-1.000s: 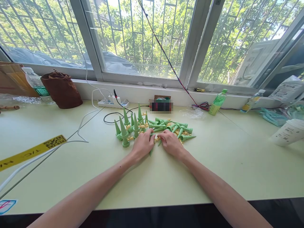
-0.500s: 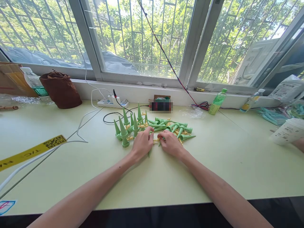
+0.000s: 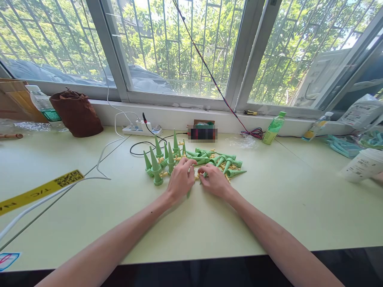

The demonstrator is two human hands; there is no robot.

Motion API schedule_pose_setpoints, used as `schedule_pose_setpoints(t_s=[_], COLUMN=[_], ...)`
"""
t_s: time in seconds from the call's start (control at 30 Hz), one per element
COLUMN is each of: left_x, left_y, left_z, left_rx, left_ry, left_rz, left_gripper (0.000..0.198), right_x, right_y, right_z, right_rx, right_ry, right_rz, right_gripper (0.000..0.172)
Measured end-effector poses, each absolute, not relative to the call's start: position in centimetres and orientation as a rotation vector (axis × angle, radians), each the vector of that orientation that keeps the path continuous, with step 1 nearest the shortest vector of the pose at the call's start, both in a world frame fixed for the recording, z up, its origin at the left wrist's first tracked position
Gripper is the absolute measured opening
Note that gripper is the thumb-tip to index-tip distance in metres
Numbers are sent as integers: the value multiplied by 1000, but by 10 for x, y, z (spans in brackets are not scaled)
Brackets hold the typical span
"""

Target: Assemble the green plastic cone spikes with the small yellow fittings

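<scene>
My left hand [image 3: 181, 179] is wrapped round a green spike, whose tip [image 3: 188, 194] pokes out below the palm. Close beside it, my right hand [image 3: 214, 180] pinches a small yellow valve [image 3: 196, 177] between thumb and fingers, in the narrow gap between the hands. Several green spikes [image 3: 156, 167] stand upright to the left, some with yellow valves on their sides. Behind and right of my right hand lies a loose pile of green spikes [image 3: 228, 163] mixed with yellow pieces.
Behind the pile are a dark device [image 3: 202, 133], a power strip [image 3: 128, 130] and a black cable. A green bottle [image 3: 274, 128] is at the back right. A white cup [image 3: 362, 165], near another person's hand, is far right. A brown pouch [image 3: 76, 113] stands back left.
My left hand has shifted very slightly to the right, towards my right hand. The white cup at the far right has tilted slightly. The spikes on the table look unmoved.
</scene>
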State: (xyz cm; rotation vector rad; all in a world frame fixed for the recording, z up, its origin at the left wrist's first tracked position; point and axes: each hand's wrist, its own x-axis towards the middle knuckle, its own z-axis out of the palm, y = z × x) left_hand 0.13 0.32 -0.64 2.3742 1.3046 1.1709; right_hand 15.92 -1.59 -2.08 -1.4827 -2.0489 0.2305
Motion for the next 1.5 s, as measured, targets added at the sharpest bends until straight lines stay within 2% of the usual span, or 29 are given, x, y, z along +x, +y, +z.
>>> schedule_pose_setpoints(t_s=[0.53,1.03,1.5], left_x=[-2,-3,1], left_y=[6,12,8], left_z=[-15,-20,-14], left_rx=[2445,2412,2317], left_ry=[1364,1324,1282], left_rz=[878,861,1040], left_gripper=[21,22,22], right_x=[159,158,157], right_y=[-14,-14,-15], right_z=[-23,-20,-15], right_rx=[-1491,-1402,-1277], right_ry=[-2038,-1937,-1797], right_rz=[257,294,314], right_gripper=[13,13,18])
